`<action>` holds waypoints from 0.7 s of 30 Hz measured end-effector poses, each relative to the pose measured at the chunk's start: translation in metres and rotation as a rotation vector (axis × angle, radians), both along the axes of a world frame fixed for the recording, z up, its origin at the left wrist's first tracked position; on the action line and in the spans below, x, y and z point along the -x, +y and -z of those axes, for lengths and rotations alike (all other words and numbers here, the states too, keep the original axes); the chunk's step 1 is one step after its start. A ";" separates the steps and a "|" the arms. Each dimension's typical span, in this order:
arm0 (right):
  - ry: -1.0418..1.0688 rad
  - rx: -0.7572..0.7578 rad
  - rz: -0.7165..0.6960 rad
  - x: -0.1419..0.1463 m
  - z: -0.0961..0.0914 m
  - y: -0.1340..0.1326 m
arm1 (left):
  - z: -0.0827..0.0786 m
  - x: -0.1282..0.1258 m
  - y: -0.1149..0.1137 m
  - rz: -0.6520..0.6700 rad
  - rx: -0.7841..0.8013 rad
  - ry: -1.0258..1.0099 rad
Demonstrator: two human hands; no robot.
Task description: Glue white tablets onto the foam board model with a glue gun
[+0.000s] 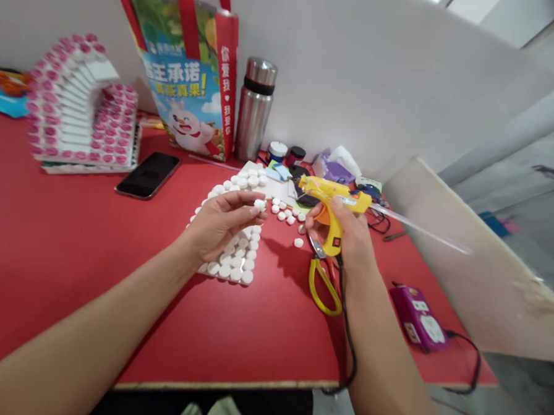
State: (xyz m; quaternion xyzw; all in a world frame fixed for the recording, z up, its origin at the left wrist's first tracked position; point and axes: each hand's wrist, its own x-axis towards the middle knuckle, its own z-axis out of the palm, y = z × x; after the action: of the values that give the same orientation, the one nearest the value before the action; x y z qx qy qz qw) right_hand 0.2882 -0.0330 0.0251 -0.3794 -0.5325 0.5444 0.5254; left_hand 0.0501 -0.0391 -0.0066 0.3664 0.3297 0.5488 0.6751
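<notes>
My left hand (223, 223) hovers over the red table (70, 252) and pinches a small white cap (259, 204) between thumb and fingertips. Under it lies a flat piece covered with rows of white caps (237, 264). My right hand (345, 233) grips a yellow glue gun (333, 201) by its handle, nozzle pointing left toward the pinched cap, with a clear glue stick (419, 230) jutting out of its back to the right. Its black cord (347, 335) runs down over the table's front edge. Loose white caps (288, 215) are scattered between my hands.
Yellow-handled scissors (322, 281) lie below my right hand. A purple device (420, 317) with a cable sits front right. A black phone (147, 174), a stepped pink-and-white cap model (78, 107), a printed bag (190, 85), a steel flask (255, 107) and small jars (284, 152) stand toward the wall.
</notes>
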 end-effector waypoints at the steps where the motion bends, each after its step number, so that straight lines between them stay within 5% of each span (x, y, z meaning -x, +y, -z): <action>1: -0.006 -0.001 0.000 0.000 0.000 0.000 | 0.001 -0.001 0.000 -0.053 -0.097 0.103; 6: -0.023 0.024 0.017 -0.001 0.003 0.004 | 0.000 -0.002 -0.006 -0.224 -0.686 0.615; 11: -0.035 0.041 -0.006 -0.001 0.001 0.002 | -0.001 0.000 -0.007 -0.308 -0.821 0.781; 15: -0.053 0.044 -0.005 0.003 -0.004 -0.003 | 0.003 0.000 -0.006 -0.358 -0.689 0.717; 21: -0.019 0.024 0.001 0.006 -0.009 -0.008 | 0.002 -0.012 -0.009 -0.072 -0.021 0.009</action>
State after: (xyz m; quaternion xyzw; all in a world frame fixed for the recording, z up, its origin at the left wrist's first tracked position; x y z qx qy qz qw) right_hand 0.2825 -0.0411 0.0342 -0.3912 -0.5307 0.5469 0.5160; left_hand 0.0618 -0.0478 -0.0083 0.3637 0.3400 0.5748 0.6494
